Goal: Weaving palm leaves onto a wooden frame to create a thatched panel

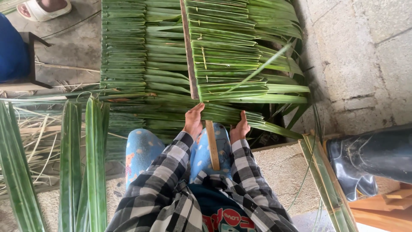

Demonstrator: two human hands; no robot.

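A panel of folded green palm leaves (231,56) hangs on a thin wooden slat (212,144) that runs from my lap toward the top of the view. My left hand (193,121) presses on the lowest folded leaf just left of the slat. My right hand (239,127) pinches the same leaf (223,115) to the right of the slat. Both arms wear black-and-white checked sleeves. My knees in blue dotted trousers (141,150) lie under the slat.
A finished stack of leaf panels (124,51) lies at left on the concrete floor. Loose long leaves (83,163) rest at the lower left. A black rubber boot (365,159) stands at right by a block wall (365,56). Another person's sandalled foot (43,8) shows at the top left.
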